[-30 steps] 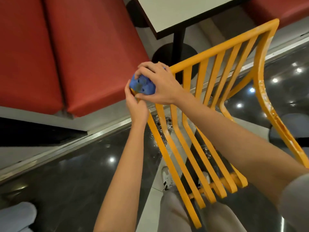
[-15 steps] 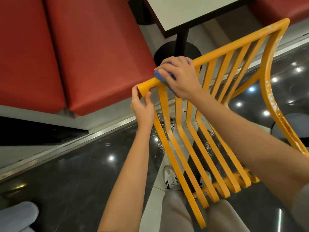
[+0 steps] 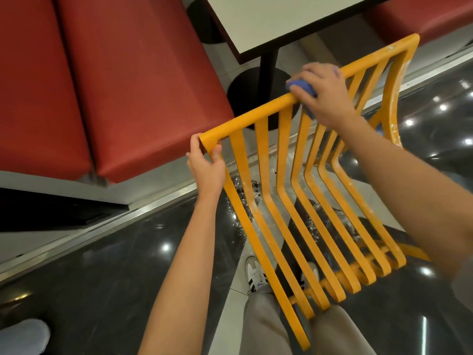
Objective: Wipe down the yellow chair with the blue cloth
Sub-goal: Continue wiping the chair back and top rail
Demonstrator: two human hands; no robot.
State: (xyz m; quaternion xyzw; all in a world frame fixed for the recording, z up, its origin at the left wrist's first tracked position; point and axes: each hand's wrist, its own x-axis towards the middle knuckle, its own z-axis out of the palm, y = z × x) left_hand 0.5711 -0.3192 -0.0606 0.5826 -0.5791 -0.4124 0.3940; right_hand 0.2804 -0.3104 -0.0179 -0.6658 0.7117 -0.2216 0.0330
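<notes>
The yellow chair point(image 3: 289, 201) stands tilted in front of the person, its slatted back facing them and its top rail running diagonally from lower left to upper right.

Left hand point(image 3: 206, 168): closed around the left corner of the top rail, where the rail meets the outermost slat. The thumb lies on the outer side and the fingers curl around the inner side of that slat.

Right hand point(image 3: 323, 94): placed farther up the same rail, well apart from the left hand. The fingers curl over the rail and press the blue cloth point(image 3: 300, 86) against it. The cloth is bunched under the palm; only a small blue portion shows at the thumb side and a strip below the rail.

Chair condition: whitish marks show on the far right post and on the lower slats.

Surroundings: beyond the hands, a white worktop point(image 3: 276, 19) on a black pedestal. To the left of the left hand, a red cushioned bench point(image 3: 115, 80). Below both forearms, a glossy dark floor point(image 3: 102, 278) reflecting ceiling lights, with the person's shoes point(image 3: 256, 275) visible through the slats.
</notes>
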